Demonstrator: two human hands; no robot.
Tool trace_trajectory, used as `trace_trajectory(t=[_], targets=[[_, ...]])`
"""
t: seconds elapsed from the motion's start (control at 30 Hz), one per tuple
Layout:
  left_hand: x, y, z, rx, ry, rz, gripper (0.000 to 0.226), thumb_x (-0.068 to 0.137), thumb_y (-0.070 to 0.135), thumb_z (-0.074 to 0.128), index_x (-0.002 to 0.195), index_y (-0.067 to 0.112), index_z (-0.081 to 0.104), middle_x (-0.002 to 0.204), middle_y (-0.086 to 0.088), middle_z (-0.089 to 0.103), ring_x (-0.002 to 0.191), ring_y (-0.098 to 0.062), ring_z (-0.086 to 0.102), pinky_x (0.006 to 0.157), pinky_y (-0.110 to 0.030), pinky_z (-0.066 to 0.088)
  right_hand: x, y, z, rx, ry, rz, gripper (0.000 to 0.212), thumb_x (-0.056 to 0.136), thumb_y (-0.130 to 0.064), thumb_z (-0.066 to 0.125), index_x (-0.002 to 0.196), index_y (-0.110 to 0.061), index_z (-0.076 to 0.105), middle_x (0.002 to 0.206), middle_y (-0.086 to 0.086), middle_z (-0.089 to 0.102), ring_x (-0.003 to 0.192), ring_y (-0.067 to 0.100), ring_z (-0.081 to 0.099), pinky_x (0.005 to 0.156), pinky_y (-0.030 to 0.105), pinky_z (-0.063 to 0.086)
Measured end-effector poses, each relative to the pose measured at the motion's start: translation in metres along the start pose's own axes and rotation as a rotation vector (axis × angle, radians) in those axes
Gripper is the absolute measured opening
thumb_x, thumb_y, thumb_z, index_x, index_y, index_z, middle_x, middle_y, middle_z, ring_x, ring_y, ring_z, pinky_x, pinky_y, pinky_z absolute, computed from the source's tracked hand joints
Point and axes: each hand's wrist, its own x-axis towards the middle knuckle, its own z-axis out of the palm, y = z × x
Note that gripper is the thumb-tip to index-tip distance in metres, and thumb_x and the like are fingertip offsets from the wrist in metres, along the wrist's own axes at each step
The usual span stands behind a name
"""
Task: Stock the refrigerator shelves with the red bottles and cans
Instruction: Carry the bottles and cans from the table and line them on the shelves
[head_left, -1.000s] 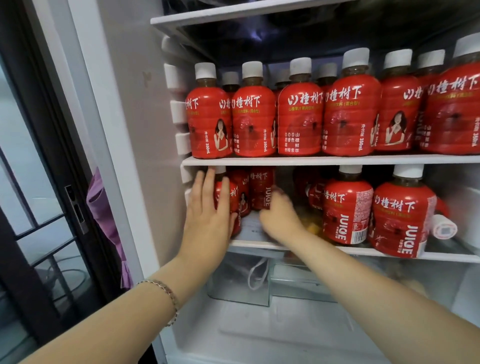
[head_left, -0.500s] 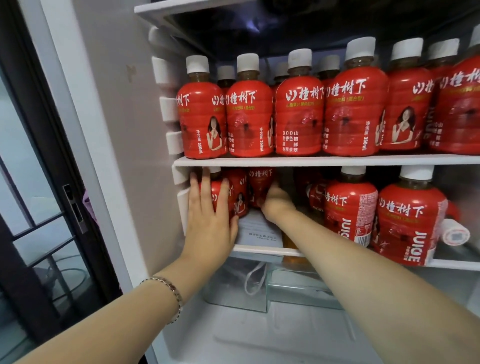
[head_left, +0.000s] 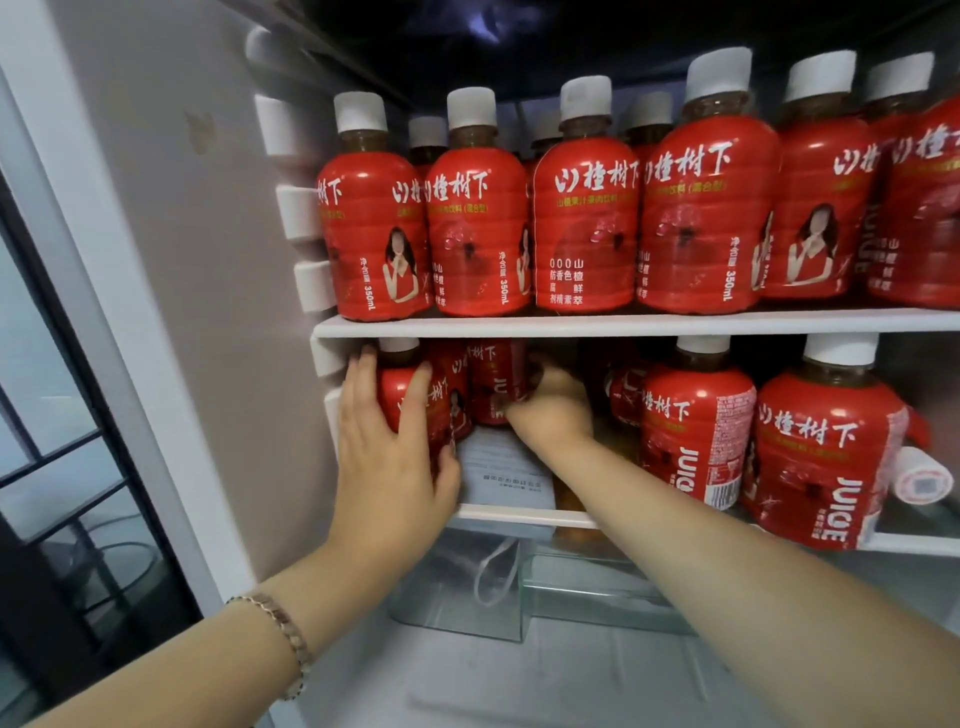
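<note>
Since half a second earlier, the view had drawn nearer and both hands had stayed on their bottles on the lower shelf (head_left: 522, 515).

At lower left of the frame, the left hand (head_left: 395, 457), with a bracelet (head_left: 280, 631) at the wrist, lay with fingers spread flat on the front of the corner bottle (head_left: 397, 402). That bottle stood upright against the fridge's left wall. Just right of it, a printed paper (head_left: 498, 467) lay on the shelf. Past the paper, the right hand (head_left: 550, 410) curled its fingers round the inner bottle (head_left: 496, 384), set deeper in the shelf.

Right of centre, two more upright bottles (head_left: 696, 431) stood on that shelf. A bottle on its side (head_left: 922, 480) showed its cap at the far right.

The upper shelf (head_left: 623, 325) carried a full row of bottles (head_left: 582, 223) with more behind. A clear drawer (head_left: 462, 587) below held something too dim to name.

These bottles looked full, so fairly heavy, and their glossy sleeves seemed slippery. The ribbed belly would probably give a surer hold than the narrow neck.
</note>
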Motion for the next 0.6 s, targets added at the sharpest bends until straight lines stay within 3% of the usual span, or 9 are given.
trace_trajectory(t=[0.1, 0.27, 0.47, 0.6], targets=[[0.000, 0.002, 0.003, -0.027, -0.012, -0.030, 0.077, 0.074, 0.013, 0.070, 0.137, 0.015, 0.026, 0.146, -0.022, 0.012, 0.135, -0.042, 0.016, 0.108, -0.046, 0.016, 0.014, 0.003, 0.006, -0.044, -0.066, 0.045, 0.048, 0.086, -0.029, 0.066, 0.129, -0.018, 0.050, 0.126, 0.006, 0.059, 0.112, 0.025, 0.057, 0.089, 0.030, 0.045], [0.002, 0.003, 0.006, -0.031, -0.001, -0.031, 0.079, 0.074, 0.013, 0.069, 0.139, 0.018, 0.024, 0.148, -0.013, 0.007, 0.137, -0.038, 0.014, 0.108, -0.045, 0.010, 0.027, -0.005, 0.029, -0.127, -0.194, 0.100, 0.034, 0.095, -0.029, 0.049, 0.128, -0.018, 0.049, 0.131, 0.008, 0.053, 0.117, 0.025, 0.054, 0.094, 0.030, 0.043], [-0.001, -0.001, 0.001, 0.057, 0.016, 0.029, 0.069, 0.079, 0.030, 0.046, 0.142, 0.012, 0.025, 0.148, -0.019, 0.009, 0.139, -0.039, 0.009, 0.111, -0.049, 0.006, -0.001, -0.015, 0.026, -0.317, -0.320, -0.153, 0.033, 0.098, -0.025, 0.042, 0.129, -0.017, 0.050, 0.131, 0.009, 0.054, 0.120, 0.030, 0.050, 0.092, 0.031, 0.040], [0.003, -0.003, 0.006, 0.078, 0.019, 0.019, 0.077, 0.077, 0.021, 0.063, 0.143, 0.012, 0.024, 0.147, -0.019, 0.009, 0.138, -0.041, 0.007, 0.108, -0.052, 0.007, 0.006, -0.019, 0.034, -0.318, -0.370, -0.099, 0.031, 0.099, -0.031, 0.039, 0.122, -0.017, 0.053, 0.124, 0.011, 0.058, 0.110, 0.029, 0.056, 0.082, 0.031, 0.041]])
